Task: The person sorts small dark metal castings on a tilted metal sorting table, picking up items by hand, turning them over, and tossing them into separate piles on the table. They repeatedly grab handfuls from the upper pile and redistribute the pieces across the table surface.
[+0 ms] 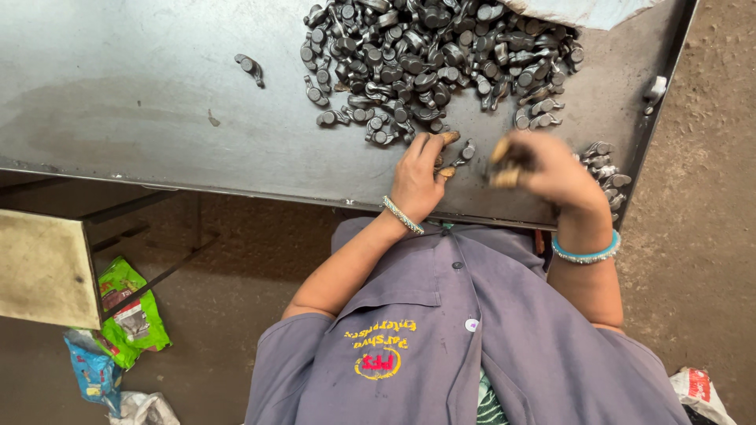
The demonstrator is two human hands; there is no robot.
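Table: grey metal sheet (157,102), filling the upper frame.
Pile: dark forged metal parts (441,55), heaped at 12 o'clock on the table.
Stray part (250,67): lying alone at 10 o'clock, well apart from the pile.
Left hand (417,177): at the pile's 6 o'clock edge, resting on the table, fingers loose and spread, nothing gripped; one part (466,149) just beside the capped fingertips.
Right hand (543,169): at 3 o'clock of the left hand, blurred, fingers curled; grip impossible to tell.
Small heap (606,169): more parts just beside the right hand, near the table's edge.
Wrists: a bangle on each.
Floor: green and blue wrappers (130,315) at 8 o'clock.
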